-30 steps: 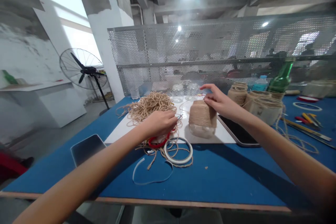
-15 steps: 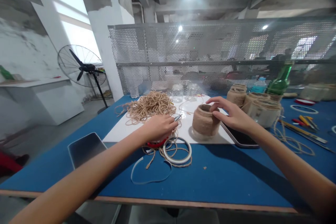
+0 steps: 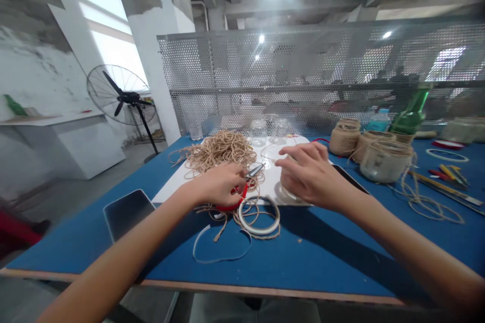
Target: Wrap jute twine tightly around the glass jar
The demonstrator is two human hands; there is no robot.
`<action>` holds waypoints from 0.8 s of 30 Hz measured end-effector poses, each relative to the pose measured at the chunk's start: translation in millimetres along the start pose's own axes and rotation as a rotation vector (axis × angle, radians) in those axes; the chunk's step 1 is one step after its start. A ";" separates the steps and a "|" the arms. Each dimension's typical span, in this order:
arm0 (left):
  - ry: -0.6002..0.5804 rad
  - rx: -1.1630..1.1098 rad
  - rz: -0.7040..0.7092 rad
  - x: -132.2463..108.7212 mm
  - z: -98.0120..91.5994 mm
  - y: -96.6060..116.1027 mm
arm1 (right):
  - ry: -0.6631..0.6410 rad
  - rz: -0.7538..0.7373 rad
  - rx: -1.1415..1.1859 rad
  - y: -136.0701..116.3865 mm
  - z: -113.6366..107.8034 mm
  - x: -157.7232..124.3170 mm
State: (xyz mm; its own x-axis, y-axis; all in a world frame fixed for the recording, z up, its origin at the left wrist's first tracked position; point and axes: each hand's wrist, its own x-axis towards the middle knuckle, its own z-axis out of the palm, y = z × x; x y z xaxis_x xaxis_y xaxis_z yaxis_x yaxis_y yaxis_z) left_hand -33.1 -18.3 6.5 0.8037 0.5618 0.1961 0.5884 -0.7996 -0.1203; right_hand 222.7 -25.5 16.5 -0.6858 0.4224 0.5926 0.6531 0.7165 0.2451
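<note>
Left hand (image 3: 217,185): grip clenched on red-handled scissors (image 3: 239,196), blades angled up and to the right over the sheet. Right hand (image 3: 312,174): grip closed on a twine-wrapped jar (image 3: 287,183), fingers curved over its top; most of the jar is hidden behind the hand. Jar sits near the front edge of a white sheet (image 3: 265,184) on the blue counter (image 3: 314,257).

A heap of loose jute twine (image 3: 219,154) lies on the sheet's left half, just behind the scissors. Just below the left hand, past the sheet's front edge, are a roll of white tape (image 3: 259,217) tangled with twine strands and a loose white strip (image 3: 222,258). A dark tablet (image 3: 128,214) lies near the counter's left edge.

Two glass jars (image 3: 258,132) stand at the sheet's back edge. Toward the right end: three twine-wrapped jars (image 3: 385,161), a green bottle (image 3: 411,116) and assorted tools (image 3: 447,184) — the tools near the right edge. Open room: a wide blue band between the tape and the counter's front edge.
</note>
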 end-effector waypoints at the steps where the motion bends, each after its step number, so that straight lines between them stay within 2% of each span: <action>1: 0.008 -0.030 -0.010 -0.8 -1.2 0.6 | -0.026 -0.042 0.031 -6.8 2.4 3.3; 5: 0.118 -0.301 -0.164 0.3 -12.8 1.4 | -0.064 -0.049 0.325 -29.8 13.6 22.0; 8: 0.289 -0.591 -0.277 1.1 -24.5 0.9 | -0.094 0.052 0.615 -38.3 22.3 41.8; 12: 0.463 -0.875 -0.311 -1.8 -34.4 -1.1 | -0.112 0.211 0.898 -40.3 30.9 65.2; 15: 0.551 -0.955 -0.338 -7.3 -41.5 -3.8 | -0.026 0.292 1.016 -39.4 31.7 73.7; 19: 0.675 -0.949 -0.390 -13.4 -58.5 -4.0 | 0.118 0.308 1.014 -35.5 24.2 83.2; 22: 0.735 -0.878 -0.390 -13.3 -70.9 -1.3 | 0.299 0.291 1.084 -28.6 15.9 99.2; 24: 0.734 -0.855 -0.373 -11.1 -73.2 -1.4 | 0.403 0.267 1.124 -22.5 10.5 112.3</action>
State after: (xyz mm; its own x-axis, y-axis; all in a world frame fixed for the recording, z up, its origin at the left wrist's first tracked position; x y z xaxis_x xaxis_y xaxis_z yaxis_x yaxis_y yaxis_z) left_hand -49.3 -38.9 75.8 0.1879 0.7573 0.6255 0.3008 -0.6506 0.6973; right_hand 127.6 11.6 69.5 -0.2938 0.5701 0.7673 -0.0197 0.7989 -0.6011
